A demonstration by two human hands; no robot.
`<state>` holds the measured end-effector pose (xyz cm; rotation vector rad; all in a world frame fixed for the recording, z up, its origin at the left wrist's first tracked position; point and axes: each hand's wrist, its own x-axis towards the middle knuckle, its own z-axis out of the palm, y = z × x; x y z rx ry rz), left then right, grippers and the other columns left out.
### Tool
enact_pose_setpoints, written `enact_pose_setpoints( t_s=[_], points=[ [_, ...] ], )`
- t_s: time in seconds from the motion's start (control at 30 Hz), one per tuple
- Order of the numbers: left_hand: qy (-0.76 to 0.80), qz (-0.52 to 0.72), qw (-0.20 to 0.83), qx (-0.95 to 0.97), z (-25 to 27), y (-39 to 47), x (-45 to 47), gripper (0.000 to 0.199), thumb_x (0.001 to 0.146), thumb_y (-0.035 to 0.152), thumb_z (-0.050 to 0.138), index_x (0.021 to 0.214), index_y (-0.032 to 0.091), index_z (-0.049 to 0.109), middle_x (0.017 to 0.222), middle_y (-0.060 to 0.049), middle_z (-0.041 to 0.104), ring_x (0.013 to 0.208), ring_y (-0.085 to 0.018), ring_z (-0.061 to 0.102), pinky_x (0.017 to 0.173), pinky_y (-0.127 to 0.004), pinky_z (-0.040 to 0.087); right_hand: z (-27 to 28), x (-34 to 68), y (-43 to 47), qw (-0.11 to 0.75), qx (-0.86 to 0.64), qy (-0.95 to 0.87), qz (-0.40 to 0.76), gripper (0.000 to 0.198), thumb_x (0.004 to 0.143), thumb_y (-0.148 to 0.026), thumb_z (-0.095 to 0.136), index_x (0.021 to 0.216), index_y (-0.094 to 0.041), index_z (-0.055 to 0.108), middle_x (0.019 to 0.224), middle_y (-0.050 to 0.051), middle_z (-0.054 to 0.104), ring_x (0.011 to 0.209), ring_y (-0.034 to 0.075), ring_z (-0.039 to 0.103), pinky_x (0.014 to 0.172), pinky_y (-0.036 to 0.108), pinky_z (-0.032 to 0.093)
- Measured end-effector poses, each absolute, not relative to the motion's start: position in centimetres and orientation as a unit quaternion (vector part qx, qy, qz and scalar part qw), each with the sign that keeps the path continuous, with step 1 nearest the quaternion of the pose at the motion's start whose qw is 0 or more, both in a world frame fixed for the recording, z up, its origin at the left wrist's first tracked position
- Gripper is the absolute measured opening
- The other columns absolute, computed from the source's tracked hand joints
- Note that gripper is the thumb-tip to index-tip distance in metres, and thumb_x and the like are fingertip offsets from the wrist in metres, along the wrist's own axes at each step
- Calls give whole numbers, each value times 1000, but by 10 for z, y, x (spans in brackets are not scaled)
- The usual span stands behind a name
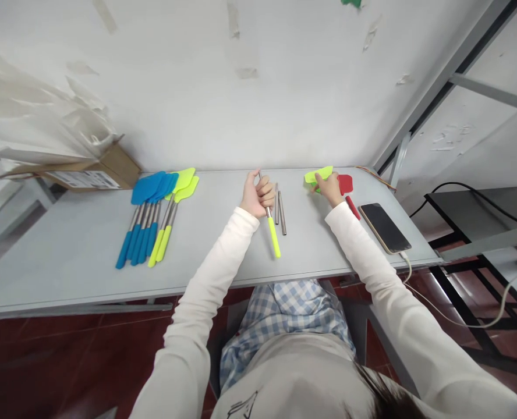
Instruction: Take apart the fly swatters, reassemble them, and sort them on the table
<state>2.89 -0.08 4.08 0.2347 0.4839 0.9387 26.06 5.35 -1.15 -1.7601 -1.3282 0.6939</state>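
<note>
At table centre, our left hand grips a light, stiff handle; right hand pinches a floppy green blade.

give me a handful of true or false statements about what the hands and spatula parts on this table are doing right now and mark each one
1. The left hand grips a yellow-handled rod. True.
2. The right hand rests on the phone. False: it touches a yellow-green spatula head; the phone lies apart.
3. Finished spatulas lie at the table's left. True.
4. All finished spatulas are red. False: they are blue and yellow-green.
5. A cable is plugged into the phone. True.
</note>
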Motion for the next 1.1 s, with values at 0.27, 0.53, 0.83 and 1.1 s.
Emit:
enact_pose_setpoints(
  t_s=[0.27, 0.53, 0.83, 1.1],
  points=[
    [235, 504, 831, 37, 34, 10, 40, 34, 95, 32, 25, 63, 21, 32, 47, 10, 6, 29, -5, 11, 29, -17, 3, 0, 262, 28, 284, -752, -570, 167, 50, 98, -43, 41, 130, -6, 48, 80, 13, 66, 94, 29, 63, 88, 43, 42],
    [224, 688, 689, 34, 25, 29, 52, 38, 95, 34, 24, 60, 21, 33, 45, 9, 12, 31, -6, 13, 31, -18, 12, 25, 217, -34, 175, -421, -749, 481, 45, 98, -52, 33, 97, -17, 60, 83, 3, 62, 65, 12, 52, 64, 26, 44],
    [320, 691, 645, 72, 20, 29, 65, 43, 96, 32, 46, 62, 21, 21, 47, 11, 13, 32, -3, 14, 33, -17, 13, -1, 193, -30, 222, -466, -771, 373, 24, 96, -38, 37, 78, -23, 35, 66, -4, 46, 62, 13, 45, 64, 26, 36],
    [414, 708, 568, 67, 41, 64, -9, 37, 97, 19, 33, 63, 20, 17, 43, 11, 12, 30, -3, 13, 32, -13, 12, -6, 217, -92, 213, -477, -774, 359, 30, 98, -47, 29, 80, -24, 36, 66, -3, 48, 61, 15, 47, 65, 29, 38]
  ],
)
